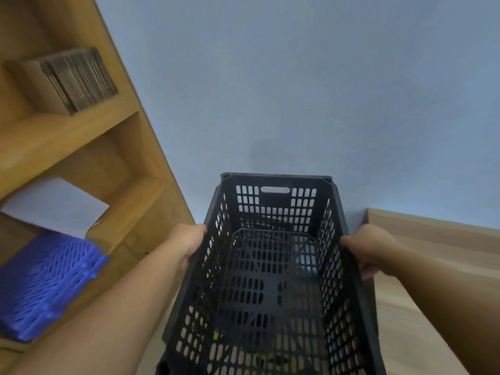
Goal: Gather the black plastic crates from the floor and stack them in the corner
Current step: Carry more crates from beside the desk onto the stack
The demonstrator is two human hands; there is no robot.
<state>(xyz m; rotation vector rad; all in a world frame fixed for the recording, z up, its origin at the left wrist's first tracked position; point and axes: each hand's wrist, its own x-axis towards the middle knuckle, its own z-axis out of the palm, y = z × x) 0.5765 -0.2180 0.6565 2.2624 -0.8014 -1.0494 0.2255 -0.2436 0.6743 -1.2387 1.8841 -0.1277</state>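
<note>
A black plastic crate with perforated walls and a handle slot fills the lower middle of the head view, its open top toward me. My left hand grips its left rim and my right hand grips its right rim. The crate is held up in front of a pale blue wall. Through its holed bottom I make out dark mesh and some yellow bits below, too unclear to name.
A wooden shelf unit stands close on the left, with stacked flat cardboard on an upper shelf and blue plastic grid pieces on a lower one. A light wooden surface lies to the right, against the wall.
</note>
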